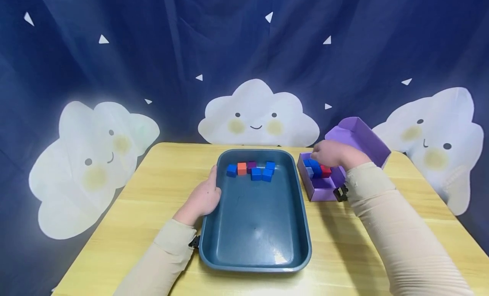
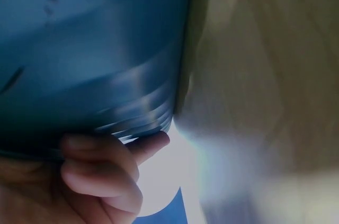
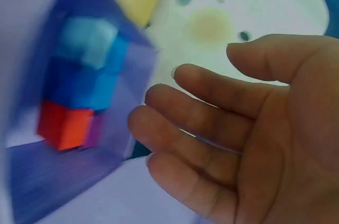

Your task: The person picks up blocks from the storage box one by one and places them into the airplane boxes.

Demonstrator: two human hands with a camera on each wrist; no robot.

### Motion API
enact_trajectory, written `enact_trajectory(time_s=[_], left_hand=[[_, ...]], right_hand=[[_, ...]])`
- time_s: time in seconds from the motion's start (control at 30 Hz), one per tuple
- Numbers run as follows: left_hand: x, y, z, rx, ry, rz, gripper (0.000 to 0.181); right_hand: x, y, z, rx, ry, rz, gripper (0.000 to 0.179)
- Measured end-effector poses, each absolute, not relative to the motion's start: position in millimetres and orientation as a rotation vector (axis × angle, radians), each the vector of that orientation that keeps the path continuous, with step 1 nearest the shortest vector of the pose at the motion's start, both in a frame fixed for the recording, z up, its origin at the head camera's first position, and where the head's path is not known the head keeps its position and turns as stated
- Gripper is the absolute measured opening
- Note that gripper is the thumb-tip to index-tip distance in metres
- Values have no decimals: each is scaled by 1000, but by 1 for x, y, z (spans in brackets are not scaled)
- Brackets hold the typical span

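My left hand (image 1: 200, 198) holds the left rim of a dark blue-grey tray (image 1: 252, 236), one finger stretched along the edge. In the left wrist view, curled fingers (image 2: 103, 176) lie against the tray's outer wall; the thumb is hidden. Over an open purple box (image 1: 322, 195) hovers my right hand (image 1: 334, 153). Its spread fingers (image 3: 206, 123) hold nothing in the right wrist view. Inside the box sit blue blocks (image 3: 71, 83), a red block (image 3: 63, 127) and a purple block (image 3: 94, 130). Toward the tray's far end lie several blue blocks (image 1: 256, 174), an orange block (image 1: 242, 169) and a purple block (image 1: 251, 166).
The box's raised lid (image 1: 361, 139) leans back behind the right hand. Box and tray stand side by side on a light wooden table (image 1: 153, 202). Behind the table hangs a dark blue curtain (image 1: 153, 54) with smiling clouds.
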State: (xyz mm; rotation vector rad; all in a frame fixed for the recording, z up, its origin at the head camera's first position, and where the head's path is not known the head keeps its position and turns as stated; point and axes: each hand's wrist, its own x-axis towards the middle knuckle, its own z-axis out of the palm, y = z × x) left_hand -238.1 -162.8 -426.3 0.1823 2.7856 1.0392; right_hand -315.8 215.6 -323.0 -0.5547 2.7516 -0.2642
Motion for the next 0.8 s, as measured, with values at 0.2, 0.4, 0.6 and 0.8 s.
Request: enact_trajectory(time_s=[0.2, 0.4, 0.6, 0.8], left_hand=[[-239, -163, -425, 178, 2792, 1019, 73], [-239, -162, -426, 163, 2785, 1018, 73], [-239, -161, -427, 164, 2777, 1032, 74], [-240, -161, -427, 153, 2787, 1025, 74]], right_hand=[[-315, 183, -302, -628, 2817, -201, 34], [-316, 151, -302, -624, 2823, -239, 30], [-316, 122, -310, -677, 2821, -230, 25], [-317, 94, -328, -707, 2796, -200, 18]])
